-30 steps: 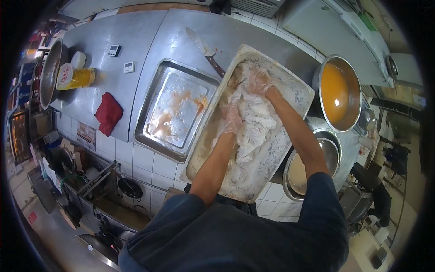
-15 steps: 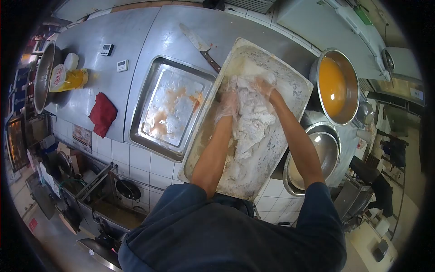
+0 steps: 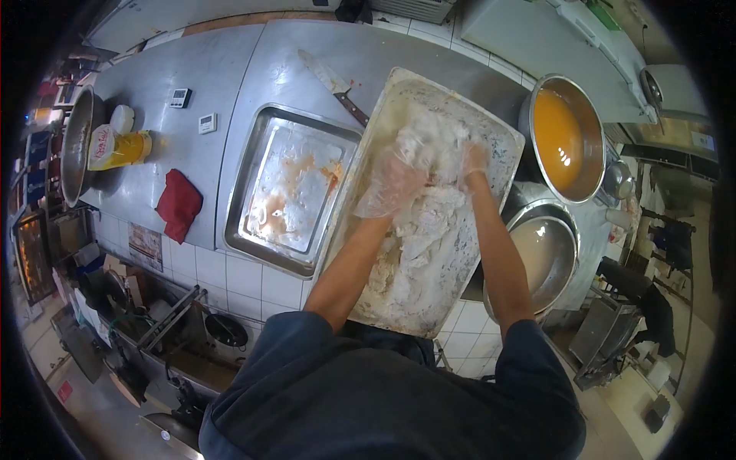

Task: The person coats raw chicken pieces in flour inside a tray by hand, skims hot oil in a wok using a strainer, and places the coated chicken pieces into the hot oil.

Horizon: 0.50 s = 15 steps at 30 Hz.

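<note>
- apparently dredging floured pieces in a rectangular tray
- using gloved left hand, right hand (cannot tell if spread or pinching)
- likely calls for even turning

White-powdered lumps heaped in a tray

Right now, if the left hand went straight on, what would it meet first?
Likely the floury heap just ahead of the left hand, inside the tub; depth is unclear, so they may already touch.
</note>
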Tool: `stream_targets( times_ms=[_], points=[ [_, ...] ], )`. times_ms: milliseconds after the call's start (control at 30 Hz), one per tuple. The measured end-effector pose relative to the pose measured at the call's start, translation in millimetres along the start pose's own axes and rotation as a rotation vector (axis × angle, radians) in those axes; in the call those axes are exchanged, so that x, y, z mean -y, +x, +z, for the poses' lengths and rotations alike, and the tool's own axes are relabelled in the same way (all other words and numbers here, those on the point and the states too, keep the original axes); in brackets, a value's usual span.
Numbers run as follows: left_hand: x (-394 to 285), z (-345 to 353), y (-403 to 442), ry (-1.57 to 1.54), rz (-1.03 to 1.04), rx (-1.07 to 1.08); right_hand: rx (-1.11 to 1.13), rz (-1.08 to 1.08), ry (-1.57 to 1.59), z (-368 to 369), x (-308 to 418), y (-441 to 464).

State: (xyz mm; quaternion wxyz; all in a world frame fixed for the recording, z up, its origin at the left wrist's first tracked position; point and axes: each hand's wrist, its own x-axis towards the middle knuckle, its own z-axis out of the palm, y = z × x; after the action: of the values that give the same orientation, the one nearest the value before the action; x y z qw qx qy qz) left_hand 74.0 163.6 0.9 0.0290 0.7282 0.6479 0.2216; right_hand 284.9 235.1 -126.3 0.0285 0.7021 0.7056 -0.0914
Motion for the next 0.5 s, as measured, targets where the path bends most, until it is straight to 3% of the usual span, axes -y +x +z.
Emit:
stream_targets(
  times_ms=[67,200,267,333,400,500],
  points=[
    [22,53,-14,0.188,0.035,0.074,0.169,0.076,0.388,-18,3,11],
    [62,227,-5,0.16,-0.327,0.58,0.433,0.239,1.139,-49,7,29],
    [53,214,11,0.015,-0.345,0.69,0.495,0.328,1.486,-37,8,31],
    [52,128,38,-0.322,-0.257,0.649,0.365,-0.044,1.327,-23,13,30],
    [56,124,40,-0.552,-0.381,0.622,0.349,-0.143,1.293,-26,25,34],
    [61,114,26,-0.756,-0.516,0.578,0.524,0.153,1.452,-41,31,23]
  ],
)
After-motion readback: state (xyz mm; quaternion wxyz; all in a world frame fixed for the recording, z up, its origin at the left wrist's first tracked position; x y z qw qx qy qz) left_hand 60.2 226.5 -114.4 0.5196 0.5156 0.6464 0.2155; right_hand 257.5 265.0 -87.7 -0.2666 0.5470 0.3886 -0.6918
